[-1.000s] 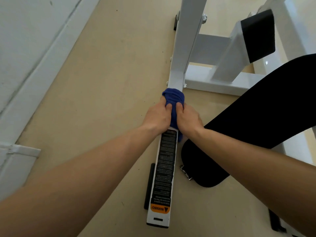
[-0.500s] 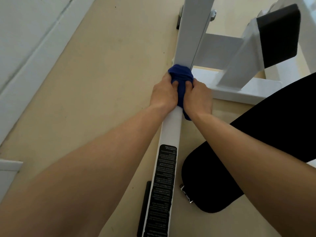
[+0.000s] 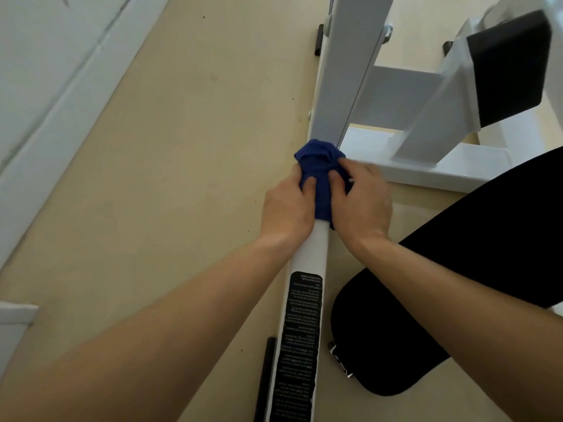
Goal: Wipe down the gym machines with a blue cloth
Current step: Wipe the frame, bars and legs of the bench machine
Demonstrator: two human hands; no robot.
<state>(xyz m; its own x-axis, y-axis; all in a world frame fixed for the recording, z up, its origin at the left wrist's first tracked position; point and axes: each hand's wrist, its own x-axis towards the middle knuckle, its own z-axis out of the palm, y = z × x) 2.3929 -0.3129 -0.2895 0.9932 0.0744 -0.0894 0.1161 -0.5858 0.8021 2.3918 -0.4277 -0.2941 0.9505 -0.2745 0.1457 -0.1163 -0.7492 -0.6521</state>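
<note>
Blue cloth (image 3: 320,178): bunched around the white frame bar (image 3: 310,251) of the gym machine, at the joint with the upright post (image 3: 344,71). Left hand (image 3: 286,205) and right hand (image 3: 362,199): side by side, fingers curled, both gripping the cloth against the bar. Black warning label (image 3: 300,336) nearer along the bar. Black pad (image 3: 396,330) to the right. Beige floor (image 3: 182,147) beneath.

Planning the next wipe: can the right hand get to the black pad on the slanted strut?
Probably yes. The right hand grips the blue cloth on the white beam; the black pad sits farther off to its right, with only the low crossbar between them.
</note>
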